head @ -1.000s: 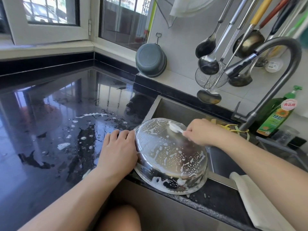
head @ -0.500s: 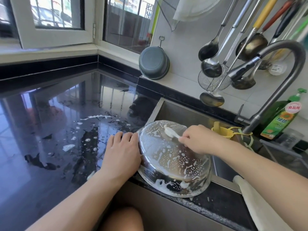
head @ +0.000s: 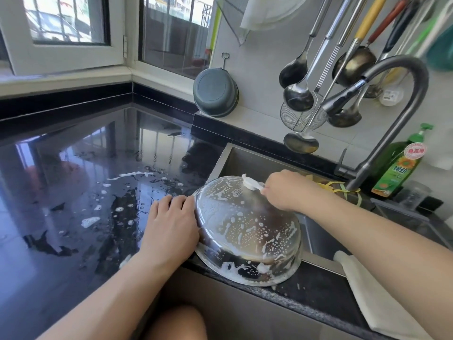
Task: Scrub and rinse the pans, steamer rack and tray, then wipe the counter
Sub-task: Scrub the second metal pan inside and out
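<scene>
Scrubbing the upturned pan (head: pixel 247 231) at lower centre, propped across counter (head: pixel 73 192) edge and sink (head: pixel 247 163).

The room: window corner at upper left, ladles hung at upper right. I judge the pan light, stiff and soap-slick, best held by its rim. My left hand (head: pixel 171 227) lies flat-fingered against its side; my right hand (head: pixel 286 190) pinches a white brush (head: pixel 250 183) on the base.
</scene>
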`<state>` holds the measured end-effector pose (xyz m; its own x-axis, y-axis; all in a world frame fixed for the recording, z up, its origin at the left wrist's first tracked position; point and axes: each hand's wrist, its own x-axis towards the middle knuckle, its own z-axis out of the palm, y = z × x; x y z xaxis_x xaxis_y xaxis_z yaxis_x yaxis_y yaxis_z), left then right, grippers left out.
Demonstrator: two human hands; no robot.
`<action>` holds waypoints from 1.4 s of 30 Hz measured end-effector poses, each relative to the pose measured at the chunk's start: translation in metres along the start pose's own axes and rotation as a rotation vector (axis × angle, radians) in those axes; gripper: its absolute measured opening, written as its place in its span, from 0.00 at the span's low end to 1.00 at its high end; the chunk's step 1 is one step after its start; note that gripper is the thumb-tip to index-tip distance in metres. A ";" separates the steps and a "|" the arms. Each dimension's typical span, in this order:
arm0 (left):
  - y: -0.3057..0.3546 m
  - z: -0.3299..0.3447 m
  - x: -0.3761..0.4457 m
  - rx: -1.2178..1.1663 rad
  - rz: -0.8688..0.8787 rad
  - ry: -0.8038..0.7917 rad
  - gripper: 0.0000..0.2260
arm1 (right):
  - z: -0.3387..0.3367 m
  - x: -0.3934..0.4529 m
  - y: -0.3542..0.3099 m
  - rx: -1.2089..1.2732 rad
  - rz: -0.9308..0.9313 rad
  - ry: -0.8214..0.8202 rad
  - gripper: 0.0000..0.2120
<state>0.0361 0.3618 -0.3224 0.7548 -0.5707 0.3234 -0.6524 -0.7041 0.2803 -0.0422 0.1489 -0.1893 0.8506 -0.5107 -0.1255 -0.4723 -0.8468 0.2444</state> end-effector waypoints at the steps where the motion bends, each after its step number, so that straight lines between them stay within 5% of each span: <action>1: 0.000 0.001 0.001 -0.002 0.001 0.006 0.31 | 0.003 -0.001 -0.005 0.008 -0.044 -0.020 0.16; 6: -0.001 0.003 0.000 -0.007 0.017 0.019 0.32 | -0.008 0.010 0.005 0.055 0.057 0.034 0.13; 11: -0.002 0.005 0.002 0.002 0.016 0.015 0.33 | 0.007 -0.015 -0.015 0.084 -0.128 -0.062 0.20; 16: -0.002 0.003 0.000 0.010 0.025 0.001 0.35 | -0.003 -0.017 0.007 -0.012 -0.002 0.018 0.14; 20: 0.001 0.000 0.000 0.001 0.018 0.014 0.37 | 0.003 -0.043 -0.013 0.036 -0.128 -0.087 0.18; 24: -0.002 0.004 0.000 0.041 0.062 0.015 0.34 | -0.009 -0.024 0.014 -0.045 0.013 0.024 0.15; 28: -0.001 0.005 0.002 0.020 0.033 0.016 0.36 | 0.004 -0.039 -0.004 0.037 -0.120 -0.096 0.19; 42: -0.003 0.007 0.002 -0.029 0.039 0.046 0.35 | 0.003 -0.033 0.028 0.009 0.040 -0.032 0.17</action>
<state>0.0399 0.3600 -0.3286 0.7254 -0.5768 0.3756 -0.6834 -0.6689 0.2926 -0.0842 0.1419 -0.1817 0.8234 -0.5482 -0.1467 -0.5076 -0.8270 0.2417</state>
